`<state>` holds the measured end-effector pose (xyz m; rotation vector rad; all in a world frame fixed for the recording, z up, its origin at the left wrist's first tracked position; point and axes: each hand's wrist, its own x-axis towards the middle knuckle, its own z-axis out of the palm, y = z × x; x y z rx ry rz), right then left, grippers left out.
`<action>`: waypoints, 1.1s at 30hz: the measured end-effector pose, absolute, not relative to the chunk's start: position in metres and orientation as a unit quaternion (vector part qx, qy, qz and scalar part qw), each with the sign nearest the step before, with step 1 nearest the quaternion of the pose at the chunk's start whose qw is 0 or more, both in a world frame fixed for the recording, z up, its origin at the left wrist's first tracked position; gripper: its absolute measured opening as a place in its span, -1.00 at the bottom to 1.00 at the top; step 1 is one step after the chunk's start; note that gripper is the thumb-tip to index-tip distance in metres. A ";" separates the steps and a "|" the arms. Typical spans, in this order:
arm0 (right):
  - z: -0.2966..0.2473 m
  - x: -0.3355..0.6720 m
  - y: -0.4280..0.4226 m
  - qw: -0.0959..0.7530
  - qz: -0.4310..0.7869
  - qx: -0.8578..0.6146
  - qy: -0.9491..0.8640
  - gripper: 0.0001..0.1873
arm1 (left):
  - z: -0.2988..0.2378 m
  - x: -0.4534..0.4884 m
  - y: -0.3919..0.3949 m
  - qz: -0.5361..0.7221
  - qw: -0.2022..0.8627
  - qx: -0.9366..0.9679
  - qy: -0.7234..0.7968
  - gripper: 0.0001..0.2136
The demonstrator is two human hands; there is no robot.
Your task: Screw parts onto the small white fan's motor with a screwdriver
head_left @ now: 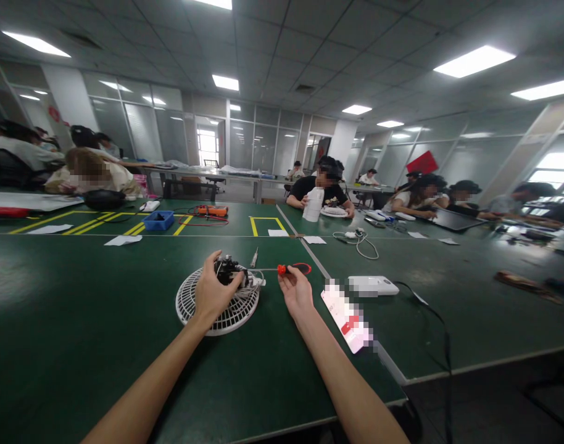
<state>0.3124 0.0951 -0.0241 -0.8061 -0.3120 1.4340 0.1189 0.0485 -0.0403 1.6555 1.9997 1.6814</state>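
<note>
A round white fan grille lies on the green table, with a black fan motor and a white cable on top of it. My left hand is closed around the motor, thumb on its near right side and fingers over the left. To the right, my right hand grips the red and black handle of a screwdriver. Its thin shaft points left toward the motor; whether the tip touches a screw is too small to tell. Just behind the grille is a small pale pointed tool.
Right of my right arm lie a lit phone and a white device with a dark cord. Farther back are a blue bin, an orange tool and a coiled white cable. A co-worker handles white parts across the table.
</note>
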 end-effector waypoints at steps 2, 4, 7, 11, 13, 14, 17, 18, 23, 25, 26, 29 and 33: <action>-0.022 0.312 0.094 0.666 0.646 -0.351 -0.126 -0.79 | -0.041 0.119 0.049 0.543 0.024 0.536 0.646 -0.30; -0.022 0.311 0.093 0.665 0.646 -0.352 -0.126 -0.79 | -0.041 0.119 0.049 0.542 0.023 0.538 0.645 -0.30; -0.025 0.311 0.093 0.664 0.638 -0.365 -0.141 -0.73 | -0.042 0.119 0.049 0.544 0.018 0.538 0.644 -0.31; -0.025 0.313 0.095 0.662 0.643 -0.355 -0.150 -0.73 | -0.042 0.118 0.049 0.542 0.021 0.537 0.646 -0.31; -0.023 0.313 0.095 0.666 0.645 -0.345 -0.149 -0.75 | -0.041 0.119 0.049 0.542 0.022 0.536 0.647 -0.31; -0.022 0.314 0.095 0.666 0.647 -0.341 -0.145 -0.76 | -0.041 0.119 0.048 0.542 0.022 0.536 0.647 -0.30; -0.019 0.313 0.093 0.668 0.651 -0.336 -0.128 -0.81 | -0.041 0.119 0.048 0.542 0.022 0.537 0.646 -0.31; -0.019 0.313 0.093 0.671 0.648 -0.339 -0.122 -0.83 | -0.041 0.119 0.048 0.543 0.023 0.536 0.646 -0.31; -0.022 0.313 0.093 0.665 0.637 -0.368 -0.128 -0.81 | -0.041 0.120 0.049 0.545 0.026 0.534 0.646 -0.31; -0.022 0.314 0.094 0.660 0.643 -0.366 -0.128 -0.80 | -0.041 0.120 0.049 0.543 0.027 0.534 0.647 -0.31; -0.022 0.314 0.094 0.663 0.644 -0.362 -0.125 -0.79 | -0.041 0.120 0.049 0.543 0.027 0.534 0.647 -0.31; -0.019 0.314 0.094 0.675 0.645 -0.341 -0.110 -0.75 | -0.041 0.120 0.049 0.544 0.026 0.535 0.646 -0.31; -0.017 0.316 0.093 0.685 0.642 -0.325 -0.115 -0.72 | -0.040 0.120 0.048 0.545 0.027 0.534 0.645 -0.31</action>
